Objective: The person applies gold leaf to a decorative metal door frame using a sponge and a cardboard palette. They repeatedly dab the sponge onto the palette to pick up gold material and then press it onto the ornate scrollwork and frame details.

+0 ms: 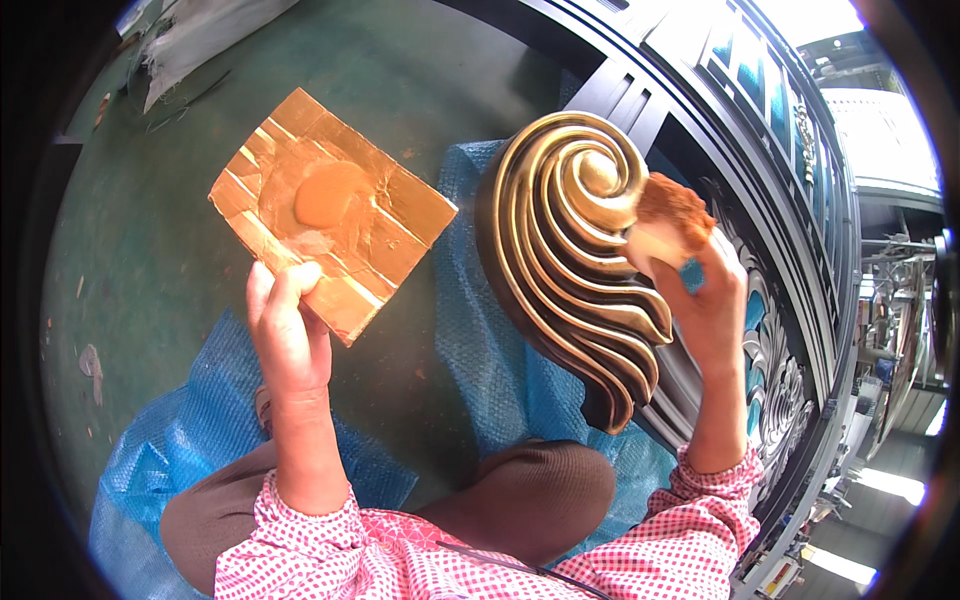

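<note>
My right hand (715, 300) is closed around a sponge (672, 222), its upper face loaded with rusty orange-gold paint, and I press it against the upper right edge of a large scroll ornament (575, 250). The ornament is a dark, ribbed spiral with gold along its ridges; it stands just in front of my right knee (540, 490). My left hand (285, 320) grips the near edge of a flat square board (330, 210), thumb on top, holding it up over the floor. The board is coated in gold and carries a rounded pool of orange-gold paint (330, 195) near its middle. Blue bubble wrap (480, 340) lies under the ornament and beside my legs on the green floor (150, 250). To my right runs a dark metal gate (770, 330) with silver leaf scrollwork and turquoise fills.
</note>
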The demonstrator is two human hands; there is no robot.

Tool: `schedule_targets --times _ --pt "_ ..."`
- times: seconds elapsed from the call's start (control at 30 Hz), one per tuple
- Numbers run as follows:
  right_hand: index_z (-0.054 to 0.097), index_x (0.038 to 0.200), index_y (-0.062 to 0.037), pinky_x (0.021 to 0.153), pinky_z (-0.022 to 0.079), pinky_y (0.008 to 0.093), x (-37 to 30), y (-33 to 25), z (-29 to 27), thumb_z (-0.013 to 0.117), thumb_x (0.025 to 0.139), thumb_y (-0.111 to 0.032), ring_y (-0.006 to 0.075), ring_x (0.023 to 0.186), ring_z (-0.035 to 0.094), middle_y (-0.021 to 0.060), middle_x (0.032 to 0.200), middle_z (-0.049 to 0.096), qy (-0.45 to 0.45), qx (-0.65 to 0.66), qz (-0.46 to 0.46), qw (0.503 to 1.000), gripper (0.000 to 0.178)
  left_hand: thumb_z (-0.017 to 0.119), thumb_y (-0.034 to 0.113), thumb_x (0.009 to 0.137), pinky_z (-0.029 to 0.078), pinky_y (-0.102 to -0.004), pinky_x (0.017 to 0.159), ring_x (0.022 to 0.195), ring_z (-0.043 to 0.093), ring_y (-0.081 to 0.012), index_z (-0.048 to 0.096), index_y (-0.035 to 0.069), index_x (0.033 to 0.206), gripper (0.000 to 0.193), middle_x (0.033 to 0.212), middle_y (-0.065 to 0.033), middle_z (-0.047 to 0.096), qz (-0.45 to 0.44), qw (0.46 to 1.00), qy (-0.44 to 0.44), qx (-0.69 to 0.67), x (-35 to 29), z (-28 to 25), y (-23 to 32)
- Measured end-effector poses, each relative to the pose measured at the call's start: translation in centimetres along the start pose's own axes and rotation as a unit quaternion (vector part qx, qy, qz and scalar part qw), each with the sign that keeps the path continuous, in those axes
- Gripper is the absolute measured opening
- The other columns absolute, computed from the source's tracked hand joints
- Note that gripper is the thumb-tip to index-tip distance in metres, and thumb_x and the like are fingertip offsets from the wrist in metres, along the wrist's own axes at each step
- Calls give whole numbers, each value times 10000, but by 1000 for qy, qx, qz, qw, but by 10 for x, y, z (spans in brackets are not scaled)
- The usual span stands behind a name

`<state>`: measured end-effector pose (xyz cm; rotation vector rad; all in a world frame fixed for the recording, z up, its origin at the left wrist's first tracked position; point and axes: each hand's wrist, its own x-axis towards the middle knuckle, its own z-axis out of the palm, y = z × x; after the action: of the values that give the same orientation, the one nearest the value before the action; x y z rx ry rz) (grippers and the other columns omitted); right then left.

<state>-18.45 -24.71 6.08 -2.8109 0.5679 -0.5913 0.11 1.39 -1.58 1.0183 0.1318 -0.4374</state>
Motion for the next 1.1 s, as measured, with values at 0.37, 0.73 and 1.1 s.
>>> schedule_targets --times 0.37,0.73,1.1 --pt "546 794 -68 721 402 372 7 -4 13 669 681 -130 253 809 558 76 831 579 -76 -106 -106 986 178 524 6 774 459 -299 822 896 543 -149 502 17 1027 254 973 -63 538 -1 1000 -3 3 0 2 6" --pt "531 760 0 649 443 393 65 -26 51 664 736 -194 334 714 566 150 745 561 12 2 -66 998 236 529 6 764 470 -292 806 893 553 -152 502 16 1060 297 985 -63 540 1 1000 -6 3 -2 8 7" --pt "536 785 -15 701 445 392 65 -30 38 654 741 -194 316 782 567 137 799 568 -30 46 0 998 219 500 24 793 443 -319 900 992 545 -176 476 -15 1151 361 1096 -93 540 -10 999 -24 23 4 -3 5"
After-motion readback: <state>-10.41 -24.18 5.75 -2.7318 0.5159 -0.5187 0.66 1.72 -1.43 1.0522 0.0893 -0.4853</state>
